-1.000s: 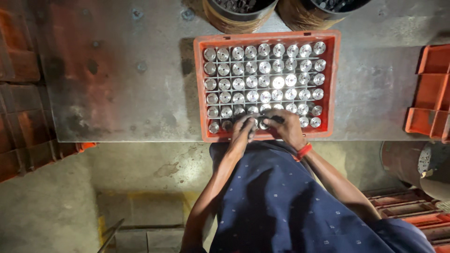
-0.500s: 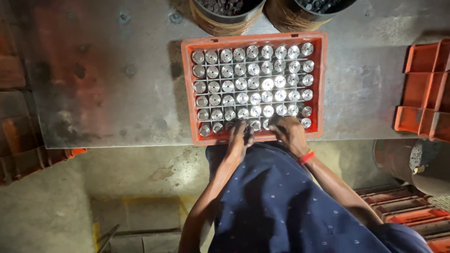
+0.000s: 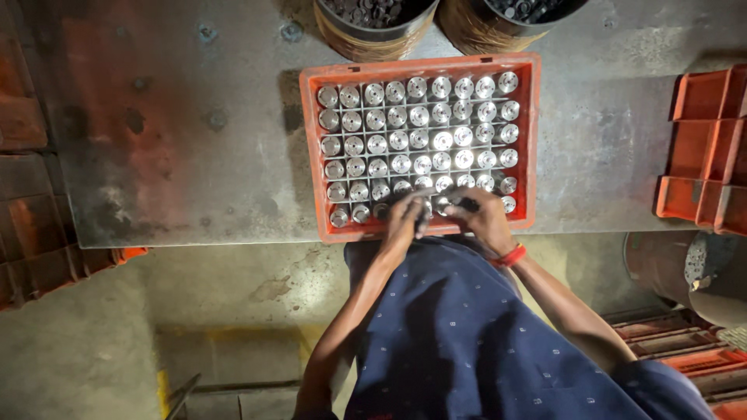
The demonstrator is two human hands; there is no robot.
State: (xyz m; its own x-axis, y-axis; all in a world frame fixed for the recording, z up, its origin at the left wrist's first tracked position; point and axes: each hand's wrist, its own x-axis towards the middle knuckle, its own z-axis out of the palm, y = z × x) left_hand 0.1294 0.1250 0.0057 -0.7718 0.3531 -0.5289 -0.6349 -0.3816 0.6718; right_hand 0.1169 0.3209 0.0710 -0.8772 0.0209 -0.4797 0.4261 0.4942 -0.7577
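An orange plastic crate point(image 3: 311, 155) stands on a grey metal table and holds rows of shiny round metal parts point(image 3: 420, 140) in a grid. Both of my hands are at the crate's near row. My left hand point(image 3: 405, 218) has its fingers down among the parts in that row. My right hand point(image 3: 482, 219), with a red band at the wrist, is closed around a small dark object next to it. What exactly the fingers grip is too small to tell.
Two round dark bins point(image 3: 373, 23) point(image 3: 498, 19) of small parts stand behind the crate. Stacked orange crates point(image 3: 704, 148) sit at the table's right edge. Reddish crates point(image 3: 31, 225) are piled on the left. A metal drum point(image 3: 700, 272) stands low right.
The view has shifted slightly. My hands stay at the crate's near row, with small finger movements there.
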